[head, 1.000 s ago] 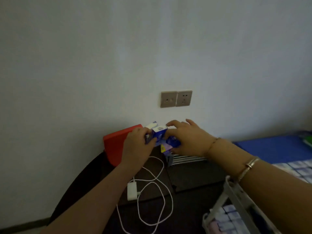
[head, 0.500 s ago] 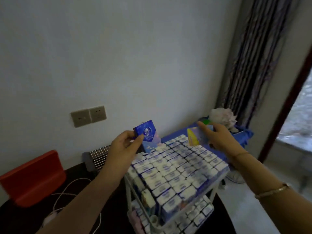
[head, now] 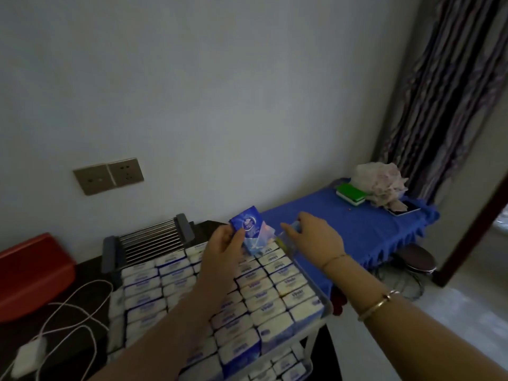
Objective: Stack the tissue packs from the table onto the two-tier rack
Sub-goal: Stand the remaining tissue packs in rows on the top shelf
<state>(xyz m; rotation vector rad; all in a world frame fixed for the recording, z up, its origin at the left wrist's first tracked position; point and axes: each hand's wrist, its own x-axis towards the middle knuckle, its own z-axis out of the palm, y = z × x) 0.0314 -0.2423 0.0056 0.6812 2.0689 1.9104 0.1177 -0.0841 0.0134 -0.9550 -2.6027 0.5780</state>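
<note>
Tissue pack (head: 248, 225), blue wrapper, is held up just above the far edge of the rack's top tier (head: 324, 303), tilted, one corner pointing up. Left hand (head: 224, 244) holds it, thumb on the front face and fingers (head: 220, 237) curled behind, clamped on the pack. Right hand (head: 313, 237) reaches to the far right corner of the tier; it seems to pinch something small and pale there, maybe a second pack, but blur hides it, so I cannot tell whether its fingers are closed on anything.

Top tier is already filled with rows of white-and-blue packs (head: 264, 295) lying flat, tight side by side. Lower tier (head: 291, 364) shows more packs, only partly in view. Blue-clothed counter (head: 357, 229) sits just right of the rack, with no loose packs visible on it.

Step in hand, as I judge it: setting the held pack on the rack at the far edge. To do it well: turn the pack flat so its long side matches the rows, lower it straight onto a pack below rather than across a seam, keep the grip until it sits level, then release. The wrapper looks slick, so a tilted drop could slide off the back. Avoid nudging neighbours; rows are packed edge to edge. Right hand could steady the corner packs.
</note>
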